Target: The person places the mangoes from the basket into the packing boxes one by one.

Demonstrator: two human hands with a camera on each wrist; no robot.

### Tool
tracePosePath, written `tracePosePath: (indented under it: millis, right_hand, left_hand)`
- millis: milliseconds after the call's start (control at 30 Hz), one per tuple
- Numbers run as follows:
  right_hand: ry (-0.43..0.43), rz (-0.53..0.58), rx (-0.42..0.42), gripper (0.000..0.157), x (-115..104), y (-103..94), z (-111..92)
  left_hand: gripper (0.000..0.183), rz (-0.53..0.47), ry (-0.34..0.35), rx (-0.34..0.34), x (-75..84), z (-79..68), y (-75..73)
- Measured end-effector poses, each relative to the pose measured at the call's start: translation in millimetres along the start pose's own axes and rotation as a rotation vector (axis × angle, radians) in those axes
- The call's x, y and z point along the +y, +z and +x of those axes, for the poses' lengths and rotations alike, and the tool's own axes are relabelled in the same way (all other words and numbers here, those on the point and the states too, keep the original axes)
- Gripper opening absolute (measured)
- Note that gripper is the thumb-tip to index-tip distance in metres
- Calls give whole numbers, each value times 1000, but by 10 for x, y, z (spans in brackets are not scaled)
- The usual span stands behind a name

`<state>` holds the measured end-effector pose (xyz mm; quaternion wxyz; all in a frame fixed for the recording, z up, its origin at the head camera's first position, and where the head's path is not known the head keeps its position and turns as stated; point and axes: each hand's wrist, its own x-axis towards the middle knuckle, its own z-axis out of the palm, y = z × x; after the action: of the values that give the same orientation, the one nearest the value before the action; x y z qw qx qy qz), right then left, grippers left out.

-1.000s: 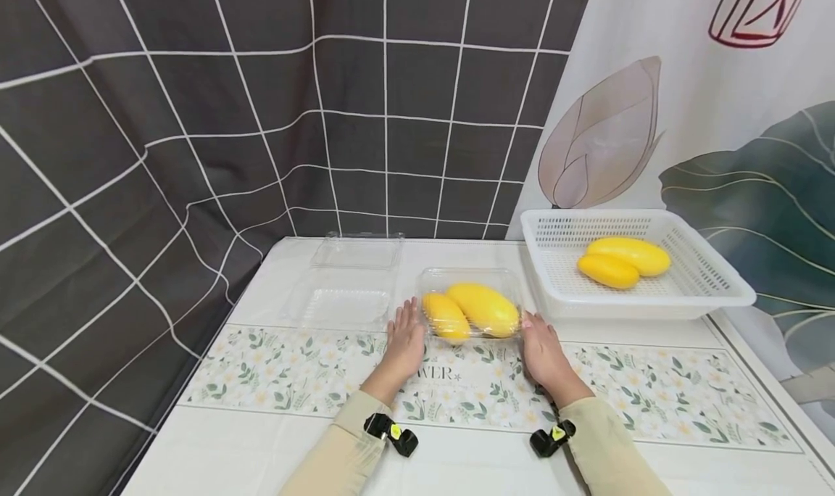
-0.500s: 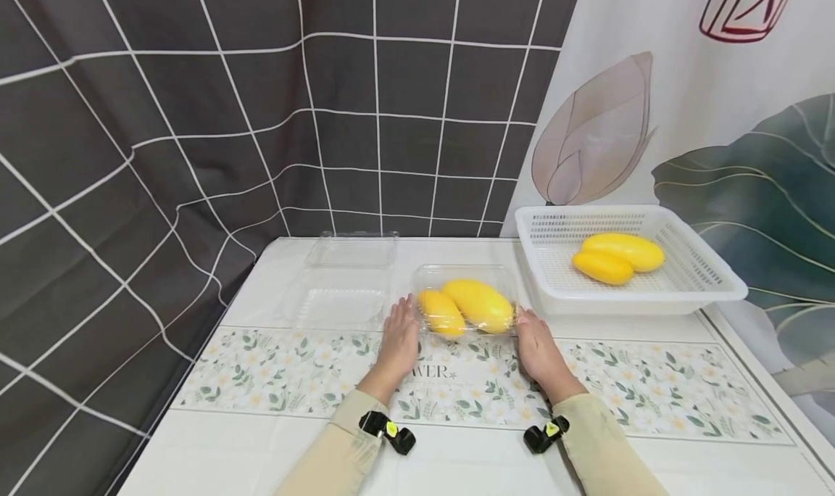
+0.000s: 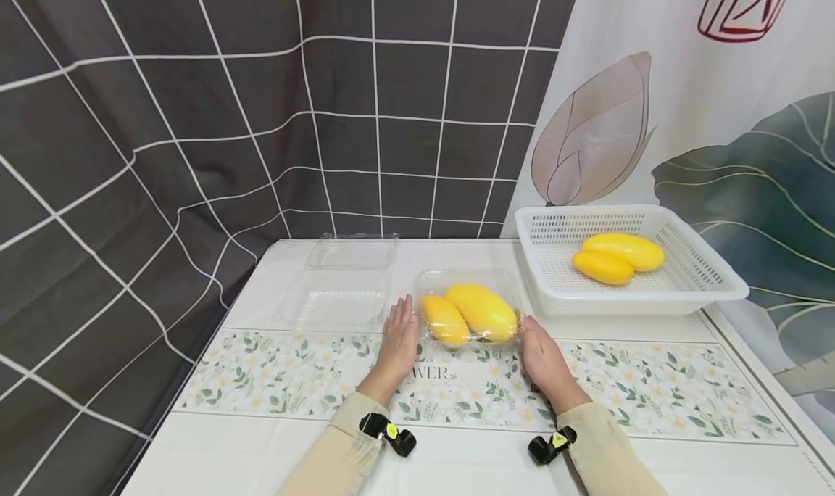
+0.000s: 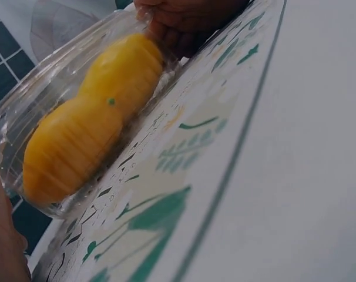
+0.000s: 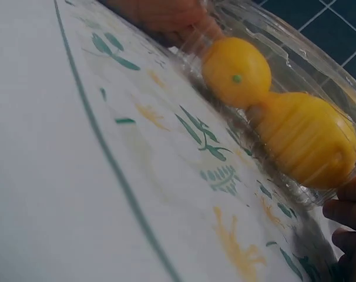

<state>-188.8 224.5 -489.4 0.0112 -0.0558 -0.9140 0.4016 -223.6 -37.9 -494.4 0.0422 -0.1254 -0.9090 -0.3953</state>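
Observation:
A clear plastic clamshell box (image 3: 430, 278) sits on the table with two yellow mangoes inside, a smaller mango (image 3: 444, 320) on the left and a larger mango (image 3: 484, 312) on the right. Glossy plastic covers both fruits in the wrist views. My left hand (image 3: 399, 342) lies along the box's left side, its fingers straight and pointing away from me. On the opposite side, my right hand (image 3: 544, 357) rests against the right wall, with its fingertips (image 5: 345, 211) low by the box's bottom edge in the right wrist view.
Left of the box lies another clear clamshell (image 3: 342, 309), unfolded, with its second half (image 3: 352, 254) toward the back edge. A white slotted basket (image 3: 707, 293) at the right holds two yellow mangoes (image 3: 624, 252). A dark gridded curtain (image 3: 417, 148) hangs behind.
The head view has shifted slightly. Between the last two head frames the filled box moves a little toward me and to the right, with both hands staying at its sides.

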Motion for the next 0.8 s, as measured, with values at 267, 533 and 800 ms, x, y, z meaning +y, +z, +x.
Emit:
tracePosePath:
  millis: [267,533,800]
  right_hand:
    - [121,12,-25,72,63,-130,-275]
    - [85,-31,-36,68,309,-422,-613]
    - [166,-31,-127,66,705,-879,-887]
  left_hand:
    - [57,-123,-16,12,-23,6,-20]
    - [61,-167,-19,23,-46,-22,-19]
    - [60,-185,-23,2,-54,-21,-28]
